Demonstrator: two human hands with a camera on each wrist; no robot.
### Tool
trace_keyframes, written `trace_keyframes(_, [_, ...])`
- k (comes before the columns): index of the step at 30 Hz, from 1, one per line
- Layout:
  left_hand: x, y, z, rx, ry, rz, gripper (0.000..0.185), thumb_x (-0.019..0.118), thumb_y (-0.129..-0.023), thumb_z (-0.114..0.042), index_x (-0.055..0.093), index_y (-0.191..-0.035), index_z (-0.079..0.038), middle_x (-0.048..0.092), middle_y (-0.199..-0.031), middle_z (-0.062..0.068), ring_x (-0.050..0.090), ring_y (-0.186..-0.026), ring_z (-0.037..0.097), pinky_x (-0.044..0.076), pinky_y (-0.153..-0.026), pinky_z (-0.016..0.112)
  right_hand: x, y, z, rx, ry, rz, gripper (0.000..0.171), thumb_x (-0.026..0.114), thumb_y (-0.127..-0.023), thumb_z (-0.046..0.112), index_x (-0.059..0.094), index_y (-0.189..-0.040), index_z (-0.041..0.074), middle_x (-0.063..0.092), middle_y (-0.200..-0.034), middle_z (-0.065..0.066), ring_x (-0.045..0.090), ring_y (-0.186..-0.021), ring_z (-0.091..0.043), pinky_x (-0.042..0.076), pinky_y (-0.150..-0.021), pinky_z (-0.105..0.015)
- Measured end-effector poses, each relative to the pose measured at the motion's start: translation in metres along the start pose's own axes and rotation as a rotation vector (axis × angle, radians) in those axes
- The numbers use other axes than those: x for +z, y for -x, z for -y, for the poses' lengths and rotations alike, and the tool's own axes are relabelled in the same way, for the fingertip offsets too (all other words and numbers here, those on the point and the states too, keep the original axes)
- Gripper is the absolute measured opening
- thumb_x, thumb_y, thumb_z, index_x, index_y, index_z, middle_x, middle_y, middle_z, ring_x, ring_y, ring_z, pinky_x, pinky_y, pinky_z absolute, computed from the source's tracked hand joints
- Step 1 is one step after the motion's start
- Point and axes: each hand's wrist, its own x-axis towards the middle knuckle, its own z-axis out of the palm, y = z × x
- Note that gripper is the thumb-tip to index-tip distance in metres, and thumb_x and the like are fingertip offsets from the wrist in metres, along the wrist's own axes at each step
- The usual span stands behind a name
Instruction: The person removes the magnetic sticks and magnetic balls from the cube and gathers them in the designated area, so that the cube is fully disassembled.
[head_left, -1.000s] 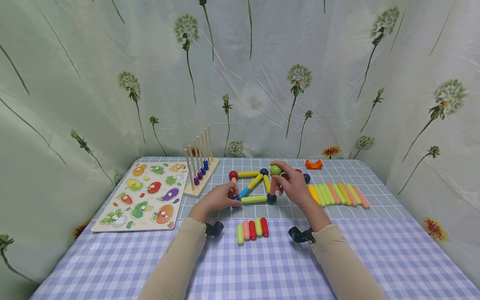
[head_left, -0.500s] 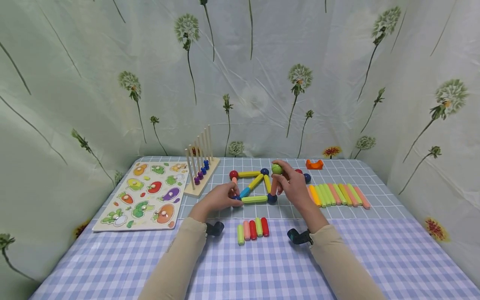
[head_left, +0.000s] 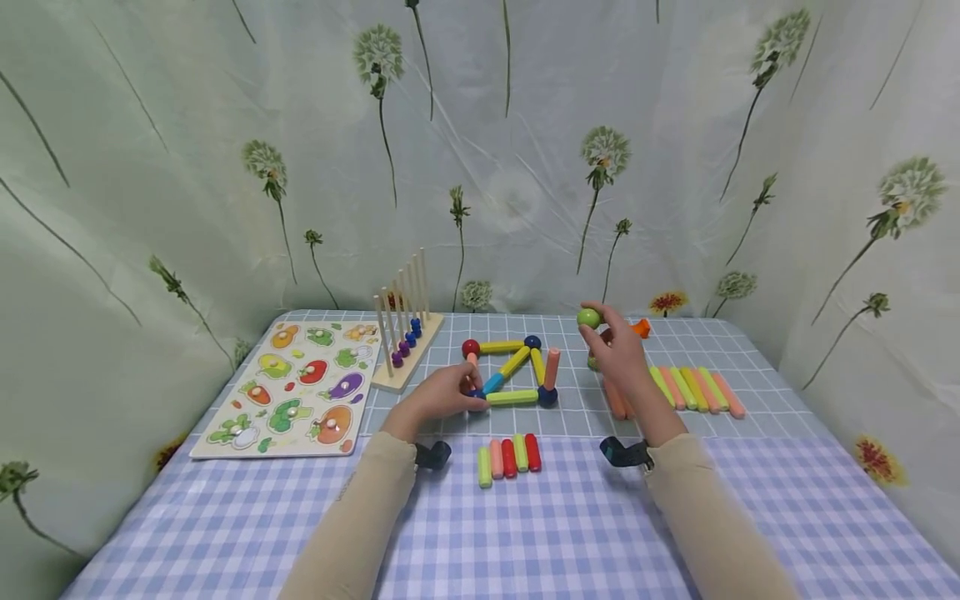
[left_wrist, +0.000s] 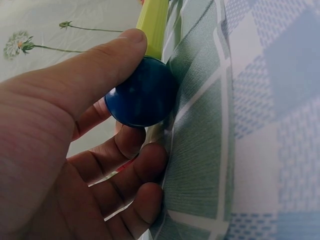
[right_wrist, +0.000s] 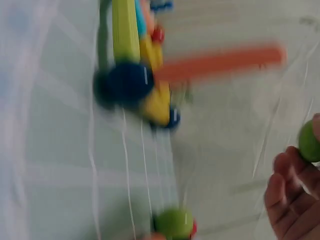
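While head view hides it, left hand (left_wrist: 75, 150) pinches blue ball (left_wrist: 141, 92); right hand (head_left: 618, 350) pinches green ball (head_left: 588, 317).

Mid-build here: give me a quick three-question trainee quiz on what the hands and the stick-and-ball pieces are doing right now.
1. True or false: the right hand pinches a green ball held above the table.
2. What does the left hand grip? A) a blue ball at the frame's corner B) the bead rack C) a red stick
3. Fill in: the orange stick stands ___ on a blue ball.

Key: 1 true; 2 A, the blue ball joined to a green stick; 3 upright.
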Motion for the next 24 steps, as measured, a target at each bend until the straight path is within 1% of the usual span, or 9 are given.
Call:
trace_keyframes(2, [0.000, 0.000, 0.000, -0.004, -0.001, -0.002, 0.029, 0.080, -0.084, -0.033, 0.060, -0.100, -0.019, 0.063, -0.096, 0.000, 0.057, -0.087, 0.017, 0.050, -0.081, 0.030, -0.010, -0.009, -0.012, 0.070, 0.026, 0.022, 0.045, 0.056, -0.102, 0.029, 0.046, -0.143, 0.014, 0.057, -0.122, -0.016, 0.057, -0.081, -0.025, 0.048, -0.066, -0.022])
trace_keyframes(4, [0.000, 0.001, 0.000, -0.004, 0.002, -0.002, 0.029, 0.080, -0.084, -0.033, 0.060, -0.100, -0.019, 0.063, -0.095, 0.000, 0.056, -0.087, 0.018, 0.049, -0.080, 0.030, -0.019, -0.016, -0.025, 0.136, 0.061, 0.045, 0.047, 0.054, -0.103, 0.032, 0.043, -0.144, 0.012, 0.056, -0.128, -0.019, 0.059, -0.089, -0.029, 0.050, -0.075, -0.025])
trace_keyframes(6, [0.000, 0.001, 0.001, -0.004, 0.007, 0.001, 0.029, 0.081, -0.084, -0.033, 0.060, -0.100, -0.020, 0.063, -0.094, 0.000, 0.056, -0.086, 0.017, 0.048, -0.079, 0.029, -0.028, -0.021, -0.037, 0.195, 0.107, 0.075, 0.048, 0.052, -0.104, 0.034, 0.043, -0.145, 0.011, 0.054, -0.134, -0.021, 0.060, -0.101, -0.034, 0.053, -0.086, -0.033])
trace_keyframes(7, [0.000, 0.001, 0.001, -0.002, 0.011, 0.001, 0.029, 0.081, -0.084, -0.033, 0.060, -0.099, -0.020, 0.063, -0.094, 0.000, 0.056, -0.086, 0.017, 0.048, -0.078, 0.029, -0.032, -0.022, -0.042, 0.214, 0.131, 0.095, 0.048, 0.052, -0.104, 0.033, 0.043, -0.145, 0.010, 0.053, -0.135, -0.023, 0.060, -0.106, -0.037, 0.054, -0.091, -0.039])
trace_keyframes(9, [0.000, 0.001, 0.000, 0.001, 0.014, -0.003, 0.029, 0.081, -0.084, -0.033, 0.060, -0.099, -0.020, 0.062, -0.093, 0.000, 0.056, -0.086, 0.017, 0.047, -0.077, 0.028, -0.038, -0.024, -0.050, 0.249, 0.178, 0.130, 0.049, 0.051, -0.104, 0.032, 0.043, -0.145, 0.007, 0.051, -0.137, -0.025, 0.054, -0.113, -0.040, 0.051, -0.097, -0.048])
trace_keyframes(11, [0.000, 0.001, 0.000, 0.002, 0.015, -0.006, 0.029, 0.081, -0.084, -0.033, 0.060, -0.099, -0.020, 0.062, -0.093, 0.000, 0.056, -0.086, 0.017, 0.047, -0.076, 0.028, -0.043, -0.025, -0.058, 0.283, 0.222, 0.162, 0.050, 0.051, -0.104, 0.032, 0.043, -0.145, 0.005, 0.050, -0.137, -0.026, 0.050, -0.116, -0.041, 0.047, -0.102, -0.053])
trace_keyframes(14, [0.000, 0.001, 0.000, 0.004, 0.013, -0.010, 0.029, 0.081, -0.084, -0.033, 0.060, -0.100, -0.019, 0.062, -0.093, 0.000, 0.056, -0.086, 0.018, 0.047, -0.076, 0.029, -0.046, -0.026, -0.068, 0.321, 0.290, 0.215, 0.052, 0.050, -0.104, 0.031, 0.042, -0.146, 0.001, 0.049, -0.136, -0.028, 0.047, -0.115, -0.042, 0.044, -0.104, -0.055])
trace_keyframes(19, [0.001, 0.001, 0.001, 0.002, 0.008, -0.007, 0.029, 0.081, -0.084, -0.033, 0.060, -0.100, -0.020, 0.062, -0.092, 0.001, 0.056, -0.086, 0.018, 0.047, -0.076, 0.028, -0.046, -0.030, -0.083, 0.364, 0.375, 0.329, 0.055, 0.047, -0.105, 0.030, 0.039, -0.148, -0.003, 0.047, -0.142, -0.031, 0.047, -0.121, -0.043, 0.040, -0.110, -0.057])
trace_keyframes(24, [0.001, 0.001, 0.000, 0.004, 0.010, -0.007, 0.028, 0.081, -0.084, -0.033, 0.060, -0.100, -0.020, 0.062, -0.092, 0.000, 0.056, -0.086, 0.018, 0.047, -0.076, 0.029, -0.045, -0.034, -0.088, 0.372, 0.419, 0.374, 0.052, 0.048, -0.104, 0.026, 0.042, -0.146, -0.005, 0.049, -0.140, -0.031, 0.049, -0.120, -0.044, 0.040, -0.110, -0.058])
